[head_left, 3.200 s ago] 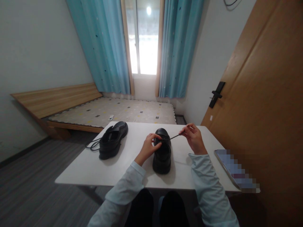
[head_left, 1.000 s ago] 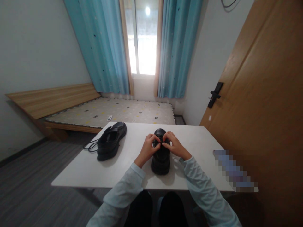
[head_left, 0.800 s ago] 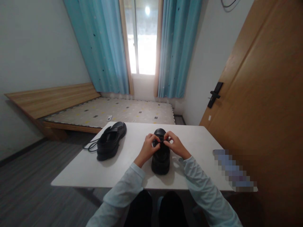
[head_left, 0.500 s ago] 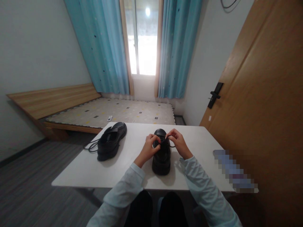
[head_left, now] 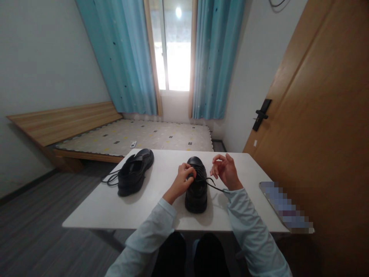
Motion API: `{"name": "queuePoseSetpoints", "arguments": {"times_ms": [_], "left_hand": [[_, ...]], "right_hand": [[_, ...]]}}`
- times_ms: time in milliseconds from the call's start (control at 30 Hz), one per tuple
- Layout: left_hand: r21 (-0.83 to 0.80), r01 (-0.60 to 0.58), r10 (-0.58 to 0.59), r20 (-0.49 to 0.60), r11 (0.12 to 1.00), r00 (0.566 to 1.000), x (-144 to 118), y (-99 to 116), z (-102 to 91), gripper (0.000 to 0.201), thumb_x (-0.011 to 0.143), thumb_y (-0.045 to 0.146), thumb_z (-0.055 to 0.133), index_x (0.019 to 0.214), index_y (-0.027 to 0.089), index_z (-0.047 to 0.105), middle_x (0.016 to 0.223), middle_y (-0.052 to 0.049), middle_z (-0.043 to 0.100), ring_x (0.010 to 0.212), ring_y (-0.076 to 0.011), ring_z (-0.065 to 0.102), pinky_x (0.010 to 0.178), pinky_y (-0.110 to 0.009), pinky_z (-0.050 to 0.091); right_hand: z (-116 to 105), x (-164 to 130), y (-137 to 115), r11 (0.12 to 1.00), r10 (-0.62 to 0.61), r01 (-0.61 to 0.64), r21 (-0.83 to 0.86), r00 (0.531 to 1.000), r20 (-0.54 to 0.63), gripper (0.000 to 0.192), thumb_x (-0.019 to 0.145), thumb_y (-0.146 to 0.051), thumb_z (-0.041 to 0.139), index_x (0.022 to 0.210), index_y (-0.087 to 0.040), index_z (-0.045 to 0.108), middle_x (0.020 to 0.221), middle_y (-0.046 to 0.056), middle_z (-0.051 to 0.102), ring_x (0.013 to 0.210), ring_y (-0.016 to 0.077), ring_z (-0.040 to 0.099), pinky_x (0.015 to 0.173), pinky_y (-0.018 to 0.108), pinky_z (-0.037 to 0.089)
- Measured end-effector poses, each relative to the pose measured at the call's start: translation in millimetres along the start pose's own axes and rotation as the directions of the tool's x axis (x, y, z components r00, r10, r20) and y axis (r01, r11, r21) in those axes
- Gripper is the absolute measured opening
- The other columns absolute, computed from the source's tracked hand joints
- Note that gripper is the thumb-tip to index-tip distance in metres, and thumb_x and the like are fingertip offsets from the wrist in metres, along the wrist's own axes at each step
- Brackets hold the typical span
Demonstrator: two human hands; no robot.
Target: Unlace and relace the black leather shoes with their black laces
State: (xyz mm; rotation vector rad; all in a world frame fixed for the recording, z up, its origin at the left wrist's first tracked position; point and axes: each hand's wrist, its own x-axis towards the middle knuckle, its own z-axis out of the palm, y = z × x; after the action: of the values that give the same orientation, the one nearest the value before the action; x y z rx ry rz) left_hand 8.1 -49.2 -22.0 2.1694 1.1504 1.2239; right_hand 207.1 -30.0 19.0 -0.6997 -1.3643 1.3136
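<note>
A black lace-up shoe (head_left: 196, 198) stands on the white table in front of me, toe pointing away. My left hand (head_left: 184, 177) is closed at its lacing, thumb and fingers pinched together on the shoelace; the pinched part is hidden by the fingers. To the right of the shoe, my right hand (head_left: 226, 170) is raised with its fingers apart and nothing in them. A loose black shoelace end (head_left: 215, 187) runs from the shoe toward my right wrist. The other black shoe (head_left: 131, 179) rests at the table's left, its laces trailing over the edge.
The white table (head_left: 100, 211) spans the space before me. A blurred flat item (head_left: 284, 207) lies along its right edge. Beyond is a bed (head_left: 161, 134) with a small white object (head_left: 133, 144) on it. A wooden door (head_left: 317, 127) stands at right.
My right hand has let go of the lace and moved right, away from the shoe, its fingers opening. The lace end now lies out to the right. My left hand stays at the lacing.
</note>
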Motion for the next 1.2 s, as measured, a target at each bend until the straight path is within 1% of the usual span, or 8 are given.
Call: {"name": "queuePoseSetpoints", "arguments": {"times_ms": [67, 167, 267, 367, 500, 800, 1033, 1200], "left_hand": [[-0.002, -0.002, 0.002, -0.014, 1.000, 1.000, -0.3, -0.1, -0.3, 0.009, 0.079, 0.020, 0.050, 0.073, 0.020, 0.057, 0.090, -0.005, 0.048, 0.096, -0.0219, 0.046, 0.091, -0.038, 0.040], [-0.008, 0.033, -0.034, -0.063, 0.999, 0.997, 0.6, -0.7, 0.2, 0.015, 0.083, 0.029, 0.052, 0.071, 0.019, 0.055, 0.087, -0.005, 0.049, 0.093, -0.0213, 0.048, 0.090, -0.038, 0.041], [-0.023, 0.071, -0.073, -0.100, 0.997, 0.992, 2.0, -3.2, 2.0, 0.015, 0.083, 0.028, 0.053, 0.070, 0.019, 0.054, 0.085, -0.004, 0.049, 0.091, -0.0203, 0.050, 0.088, -0.038, 0.043], [-0.058, 0.088, -0.095, -0.123, 0.994, 0.988, 2.4, -7.2, 4.0, 0.006, 0.080, 0.024, 0.056, 0.081, 0.019, 0.055, 0.090, -0.003, 0.051, 0.092, -0.0196, 0.051, 0.086, -0.038, 0.045], [-0.083, 0.093, -0.102, -0.121, 0.992, 0.987, 2.1, -10.7, 5.1, 0.016, 0.078, 0.023, 0.060, 0.093, 0.020, 0.056, 0.099, -0.005, 0.054, 0.100, -0.0207, 0.052, 0.087, -0.039, 0.047], [-0.092, 0.115, -0.124, -0.110, 0.989, 0.986, 2.8, -12.5, 5.9, 0.017, 0.075, 0.019, 0.061, 0.092, 0.020, 0.059, 0.100, -0.006, 0.052, 0.101, -0.0217, 0.053, 0.087, -0.040, 0.048], [-0.078, 0.117, -0.125, -0.106, 0.990, 0.987, 2.7, -13.7, 5.4, 0.017, 0.076, 0.019, 0.061, 0.093, 0.020, 0.059, 0.101, -0.006, 0.052, 0.102, -0.0221, 0.052, 0.090, -0.042, 0.046], [-0.074, 0.124, -0.131, -0.101, 0.990, 0.986, 3.0, -12.1, 4.8, 0.018, 0.075, 0.018, 0.061, 0.092, 0.020, 0.059, 0.101, -0.005, 0.052, 0.103, -0.0221, 0.051, 0.091, -0.042, 0.045]], "right_hand": [[-0.6, 1.2, 2.9, 1.000, -0.005, 0.005, -0.031, 1.000, -0.002, 0.043, 0.080, -0.062, 0.042, 0.072, -0.022, 0.053, 0.042, -0.005, 0.049, 0.035, 0.0123, 0.045, 0.049, 0.031, 0.047], [0.7, 4.4, 10.1, 0.983, -0.007, 0.000, -0.182, 0.999, -0.040, 0.030, 0.073, -0.048, 0.063, 0.069, -0.019, 0.055, 0.049, -0.004, 0.053, 0.041, 0.0113, 0.049, 0.047, 0.027, 0.044], [1.7, 7.9, 19.5, 0.939, -0.022, 0.008, -0.344, 0.999, -0.039, 0.027, 0.069, -0.043, 0.068, 0.069, -0.017, 0.058, 0.053, -0.003, 0.056, 0.048, 0.0116, 0.052, 0.051, 0.027, 0.045], [1.6, 9.9, 27.6, 0.882, -0.044, 0.040, -0.470, 0.999, 0.001, 0.025, 0.070, -0.041, 0.069, 0.071, -0.016, 0.063, 0.063, 0.000, 0.061, 0.058, 0.0132, 0.055, 0.056, 0.027, 0.045], [2.4, 9.9, 32.2, 0.830, -0.018, 0.042, -0.557, 0.999, 0.048, 0.024, 0.070, -0.039, 0.069, 0.074, -0.016, 0.065, 0.069, 0.002, 0.062, 0.064, 0.0144, 0.056, 0.060, 0.027, 0.046], [6.3, 10.8, 38.2, 0.792, -0.032, 0.055, -0.608, 0.998, 0.048, 0.022, 0.072, -0.036, 0.066, 0.072, -0.015, 0.060, 0.071, 0.002, 0.059, 0.068, 0.0149, 0.054, 0.062, 0.028, 0.044], [9.2, 11.1, 39.4, 0.742, -0.125, 0.125, -0.658, 0.991, 0.048, 0.017, 0.078, -0.033, 0.061, 0.073, -0.017, 0.057, 0.072, 0.001, 0.057, 0.068, 0.0142, 0.052, 0.063, 0.027, 0.041], [12.1, 10.4, 39.8, 0.741, -0.150, 0.131, -0.658, 0.988, 0.028, 0.016, 0.079, -0.033, 0.059, 0.074, -0.017, 0.056, 0.070, -0.001, 0.057, 0.065, 0.0137, 0.052, 0.062, 0.026, 0.040]]}}
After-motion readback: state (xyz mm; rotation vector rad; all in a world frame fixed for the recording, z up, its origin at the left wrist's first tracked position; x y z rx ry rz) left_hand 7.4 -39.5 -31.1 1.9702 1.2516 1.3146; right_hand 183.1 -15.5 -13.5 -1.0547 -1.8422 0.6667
